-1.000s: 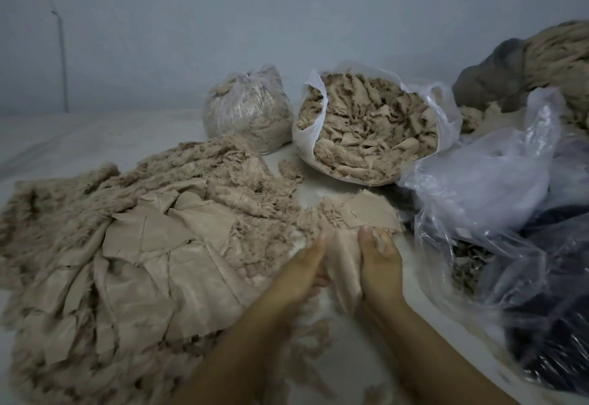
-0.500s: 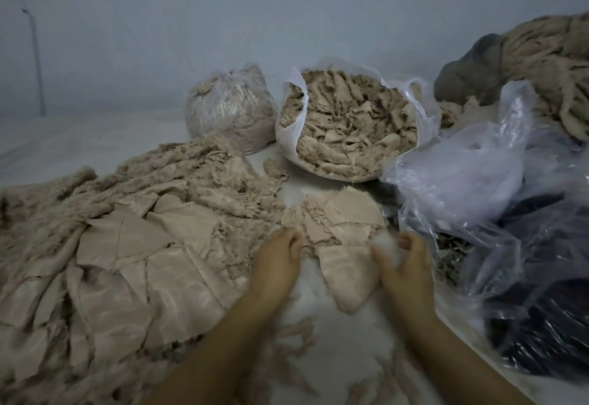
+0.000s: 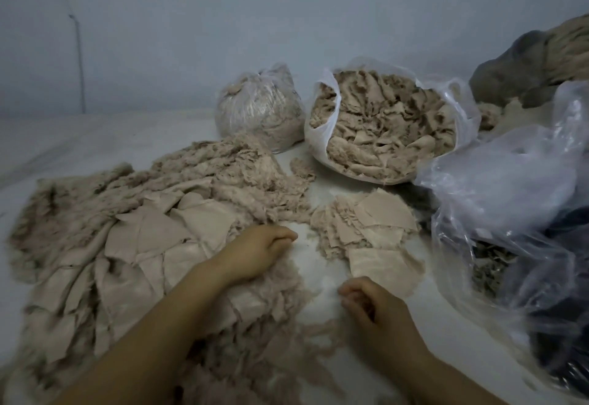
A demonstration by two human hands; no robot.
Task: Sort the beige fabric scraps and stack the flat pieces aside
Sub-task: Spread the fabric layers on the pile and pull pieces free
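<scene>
A person sits before a pale tabletop covered in beige fabric scraps. A large heap of scraps, fluffy at its edges with flat pieces lying on top, spreads across the left side. The left hand rests at the right edge of this heap, its fingers curled under; whether it pinches any fabric cannot be told. To the right, apart from the heap, lies a small stack of flat pieces. The right hand sits just in front of that stack with its fingers curled in, and seems to hold nothing, though this is unclear. Behind the stack, an open white plastic bag brims with crumpled beige scraps. Just left of it stands a tied clear bag, also full. Crumpled clear plastic bags crowd the right side, with dark material showing through below.
</scene>
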